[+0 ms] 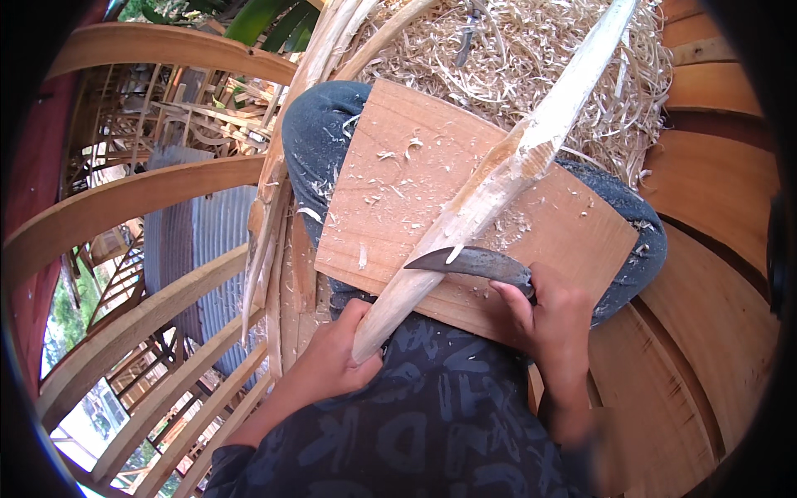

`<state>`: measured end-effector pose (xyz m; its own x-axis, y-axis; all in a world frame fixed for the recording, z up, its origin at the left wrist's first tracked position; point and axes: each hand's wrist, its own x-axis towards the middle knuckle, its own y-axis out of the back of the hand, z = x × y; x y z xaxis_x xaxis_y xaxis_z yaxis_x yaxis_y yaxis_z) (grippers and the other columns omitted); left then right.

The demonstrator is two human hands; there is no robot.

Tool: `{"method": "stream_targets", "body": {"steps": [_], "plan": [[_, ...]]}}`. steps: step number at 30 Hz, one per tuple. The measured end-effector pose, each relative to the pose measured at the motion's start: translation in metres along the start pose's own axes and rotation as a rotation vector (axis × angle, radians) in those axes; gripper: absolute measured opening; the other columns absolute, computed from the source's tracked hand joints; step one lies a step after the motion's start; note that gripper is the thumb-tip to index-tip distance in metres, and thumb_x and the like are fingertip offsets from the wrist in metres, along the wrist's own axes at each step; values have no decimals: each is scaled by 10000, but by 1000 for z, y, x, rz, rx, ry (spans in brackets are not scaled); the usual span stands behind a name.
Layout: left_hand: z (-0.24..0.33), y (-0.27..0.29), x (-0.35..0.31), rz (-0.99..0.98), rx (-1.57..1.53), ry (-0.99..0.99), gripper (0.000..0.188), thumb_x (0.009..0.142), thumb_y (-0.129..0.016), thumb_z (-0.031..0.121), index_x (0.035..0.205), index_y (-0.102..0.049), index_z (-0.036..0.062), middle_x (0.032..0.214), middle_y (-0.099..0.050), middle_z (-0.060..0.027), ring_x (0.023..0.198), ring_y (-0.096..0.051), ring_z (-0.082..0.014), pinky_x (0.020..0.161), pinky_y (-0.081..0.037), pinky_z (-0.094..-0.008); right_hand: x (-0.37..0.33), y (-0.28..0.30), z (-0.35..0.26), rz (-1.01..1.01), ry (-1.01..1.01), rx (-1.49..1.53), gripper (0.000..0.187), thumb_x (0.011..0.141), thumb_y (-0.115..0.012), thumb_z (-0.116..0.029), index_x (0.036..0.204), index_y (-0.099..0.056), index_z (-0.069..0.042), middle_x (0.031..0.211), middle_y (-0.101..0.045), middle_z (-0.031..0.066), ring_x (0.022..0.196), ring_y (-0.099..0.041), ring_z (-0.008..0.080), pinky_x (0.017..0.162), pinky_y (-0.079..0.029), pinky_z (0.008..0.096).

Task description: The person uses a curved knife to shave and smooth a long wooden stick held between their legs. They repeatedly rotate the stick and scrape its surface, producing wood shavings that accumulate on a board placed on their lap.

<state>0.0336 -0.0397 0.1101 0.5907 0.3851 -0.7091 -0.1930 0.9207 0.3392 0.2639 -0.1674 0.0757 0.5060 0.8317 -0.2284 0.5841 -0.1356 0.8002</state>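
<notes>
Left hand [344,349] is wrapped round the near end of the pole [490,195], slanted across the board [415,183], and the right hand [560,311] is clenched on the curved knife [473,263]. I'd go shallow, edge well clear of the holding hand. Shirt [415,436] has letter shapes; no label I can spot.

On your left, wooden rails [141,190] run past you, and through their gaps you see loose timber [237,120], corrugated metal sheeting [222,236] and bright daylight. A dark red surface [51,153] edges your far left, green leaves [259,23] show beyond, broad brown boards [706,187] line your right, and curled wood shavings [540,46] heap up ahead.
</notes>
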Motion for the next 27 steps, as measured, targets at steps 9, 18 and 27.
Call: {"method": "stream_targets", "body": {"steps": [9, 18, 27], "plan": [[-3, 0, 4, -20, 14, -53, 447, 736, -634, 127, 1121, -428, 32, 796, -607, -190, 753, -632, -388, 649, -491, -414, 1, 1, 2, 45, -63, -11, 441, 770, -729, -373, 619, -511, -20, 527, -490, 160, 465, -503, 340, 441, -379, 399], [-2, 3, 6, -49, -28, -49, 422, 746, -637, 119, 1104, -431, 35, 786, -608, -181, 718, -643, -360, 610, -494, -391, 5, 1, 6, 77, -135, 11, 414, 788, -710, -346, 653, -536, 5, 541, -490, 190, 484, -500, 370, 454, -375, 399], [-3, 2, 11, -34, -18, -55, 416, 739, -639, 118, 1094, -435, 39, 792, -612, -185, 739, -642, -373, 636, -491, -404, -2, 1, 1, -9, -164, 125, 434, 789, -724, -335, 621, -515, 6, 521, -487, 185, 463, -502, 364, 440, -373, 411]]}}
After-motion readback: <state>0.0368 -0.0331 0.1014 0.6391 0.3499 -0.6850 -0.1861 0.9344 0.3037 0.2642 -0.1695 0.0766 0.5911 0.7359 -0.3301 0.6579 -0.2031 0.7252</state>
